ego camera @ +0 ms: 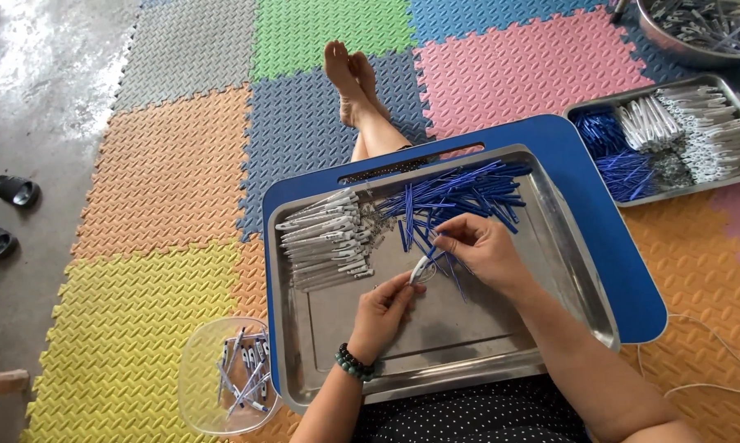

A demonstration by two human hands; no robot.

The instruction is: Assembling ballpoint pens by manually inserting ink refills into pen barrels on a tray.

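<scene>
Foam floor mats (173,164) in many colours lie under a blue lap tray (608,213), which carries the steel tray (361,328) on the person's lap. Inside that steel tray, white clips (325,238) are stacked at its far left and blue rods (456,197) piled at its far middle. Near the tray's centre, left hand (382,316) and right hand (485,246) each have their grip pinched closed on one small white clip piece (420,268) between them.

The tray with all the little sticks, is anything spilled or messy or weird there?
Nothing is spilled. The metal tray holds white pieces stacked in a tidy row. The blue sticks lie in a loose, criss-crossed heap, but all inside the tray. The left hand and right hand pinch one small white piece between them.
</scene>
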